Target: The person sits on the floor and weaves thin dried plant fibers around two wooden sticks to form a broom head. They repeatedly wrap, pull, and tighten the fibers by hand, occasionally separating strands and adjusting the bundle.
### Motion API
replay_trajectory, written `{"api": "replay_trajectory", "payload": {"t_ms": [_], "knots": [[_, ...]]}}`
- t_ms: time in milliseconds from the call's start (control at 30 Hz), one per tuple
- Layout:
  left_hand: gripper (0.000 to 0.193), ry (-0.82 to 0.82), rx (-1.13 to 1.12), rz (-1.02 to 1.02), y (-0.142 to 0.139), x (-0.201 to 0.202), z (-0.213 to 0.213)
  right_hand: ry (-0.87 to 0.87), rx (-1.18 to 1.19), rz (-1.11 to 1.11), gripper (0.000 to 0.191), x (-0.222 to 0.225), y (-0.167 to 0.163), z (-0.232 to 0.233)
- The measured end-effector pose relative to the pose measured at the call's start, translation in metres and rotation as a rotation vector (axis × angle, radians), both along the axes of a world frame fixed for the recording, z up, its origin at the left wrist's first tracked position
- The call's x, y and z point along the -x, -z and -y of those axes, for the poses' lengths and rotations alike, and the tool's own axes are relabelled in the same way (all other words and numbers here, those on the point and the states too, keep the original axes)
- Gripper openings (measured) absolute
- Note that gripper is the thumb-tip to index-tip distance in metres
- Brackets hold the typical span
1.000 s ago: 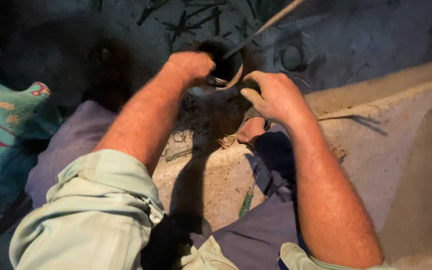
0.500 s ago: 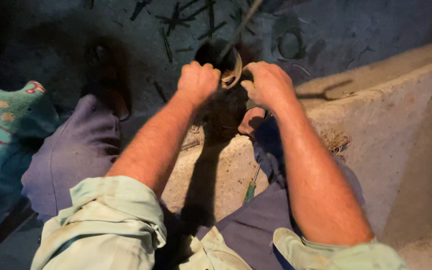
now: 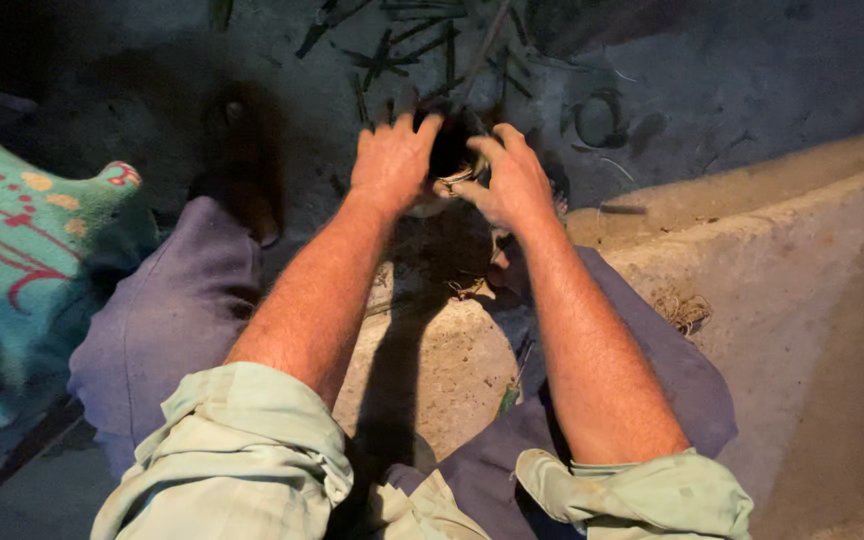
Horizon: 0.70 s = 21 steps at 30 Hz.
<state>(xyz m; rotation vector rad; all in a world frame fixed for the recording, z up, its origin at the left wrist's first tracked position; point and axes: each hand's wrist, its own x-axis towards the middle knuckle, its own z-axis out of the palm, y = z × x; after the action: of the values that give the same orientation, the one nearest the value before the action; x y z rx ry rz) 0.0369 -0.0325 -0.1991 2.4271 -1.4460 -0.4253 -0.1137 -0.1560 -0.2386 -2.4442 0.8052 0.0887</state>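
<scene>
Sitting on a concrete ledge (image 3: 752,290), dark strips (image 3: 402,50) littering the floor beyond it; left hand (image 3: 392,160) and right hand (image 3: 512,185), fingers curled, grip a pale coiled strip (image 3: 455,183) between them.

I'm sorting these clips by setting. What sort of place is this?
Probably a rough outdoor or yard workspace at ground level, dimly lit. The person sits on a raw concrete ledge, thin cut strips litter the dark ground, and both hands, left hand and right hand, work a small coiled piece.
</scene>
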Motion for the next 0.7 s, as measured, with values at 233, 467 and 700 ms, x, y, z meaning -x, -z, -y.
{"api": "replay_trajectory", "payload": {"t_ms": [233,467,700], "knots": [[0.082,0.090,-0.260,-0.374,0.001,-0.025,0.008,-0.083,-0.063,-0.038,0.057,-0.005,0.008,0.000],[0.076,0.099,-0.362,-0.392,0.009,-0.042,0.019,-0.091,0.057,0.009,0.059,-0.010,0.015,0.009],[0.072,0.131,-0.155,-0.356,0.024,-0.037,0.016,-0.128,0.159,0.184,0.046,-0.001,0.025,0.013]]}}
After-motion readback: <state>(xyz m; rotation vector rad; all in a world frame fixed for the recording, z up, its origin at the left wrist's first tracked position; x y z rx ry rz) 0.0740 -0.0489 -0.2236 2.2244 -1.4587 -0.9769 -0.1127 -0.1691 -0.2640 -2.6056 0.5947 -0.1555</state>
